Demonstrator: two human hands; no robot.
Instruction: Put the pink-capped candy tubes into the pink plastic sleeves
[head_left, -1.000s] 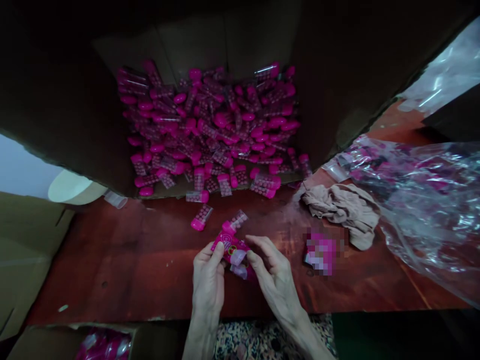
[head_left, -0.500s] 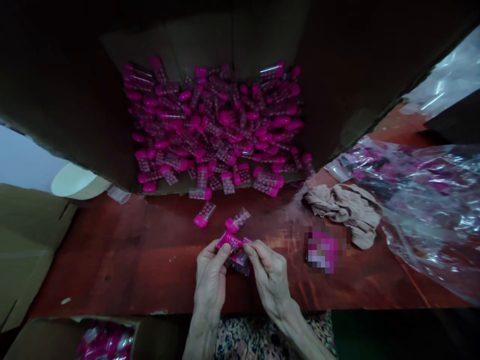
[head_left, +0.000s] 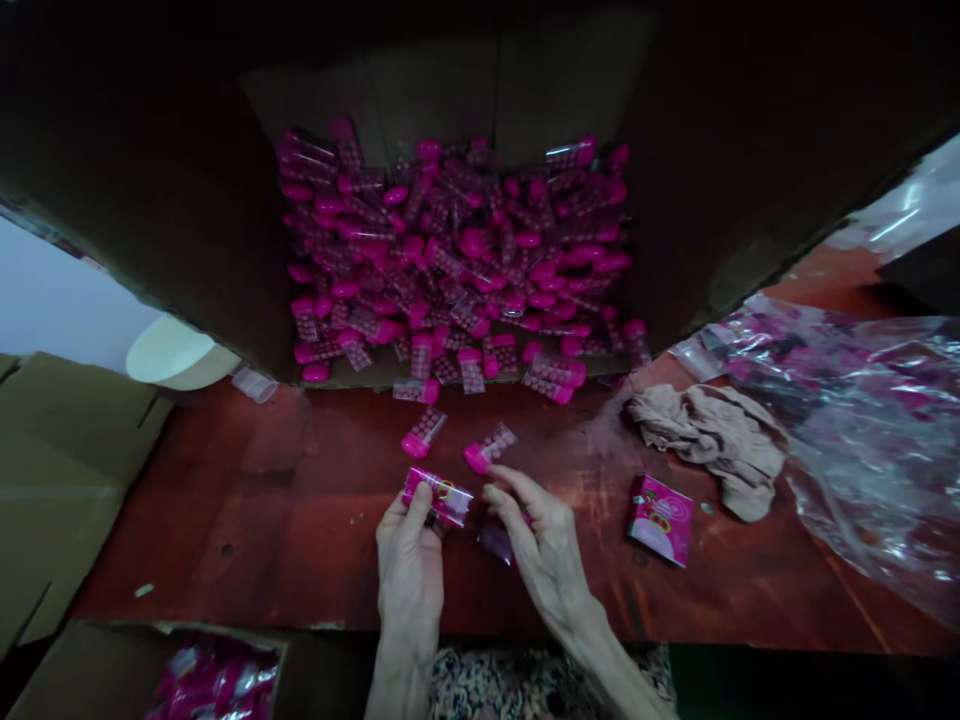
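We see the left hand (head_left: 411,560) grasping a pink wrapper (head_left: 441,495); the right hand (head_left: 541,530) is beside 1 capped tube (head_left: 490,449), its fingers' grip unclear to us

Pink glossy printed wrapper (head_left: 441,497) held up, long axis roughly 10-to-4 o'clock, with clear tube (head_left: 498,441) of pale-pink balls at its 1–2 o'clock, lying on its side, pink cap on, cap end at 8, and see-through film piece (head_left: 495,541) at 4, partly hidden.
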